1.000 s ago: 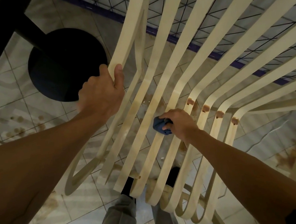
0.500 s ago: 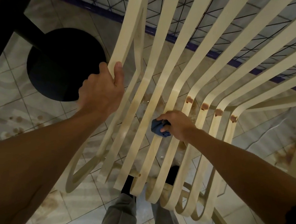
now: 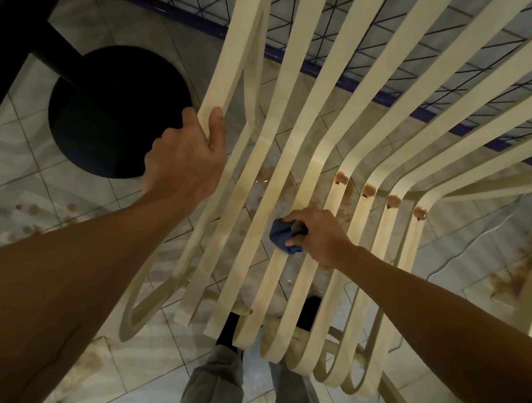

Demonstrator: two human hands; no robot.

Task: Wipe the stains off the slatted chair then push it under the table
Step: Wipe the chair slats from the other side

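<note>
Right hand [image 3: 321,236] fisted round cloth [image 3: 283,237] — low

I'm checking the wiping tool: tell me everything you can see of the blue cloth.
The blue cloth is a small, dark, soft-looking rag, crumpled into a wad. The right hand pinches it, hiding its right part, and presses it onto a cream slat of the chair, left of the reddish stains.

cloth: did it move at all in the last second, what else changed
The right hand slid the cloth a little toward the person, away from the stains. Nothing was taken up or let go. The left hand still grips the outer slat, and the four reddish stains remain.
</note>
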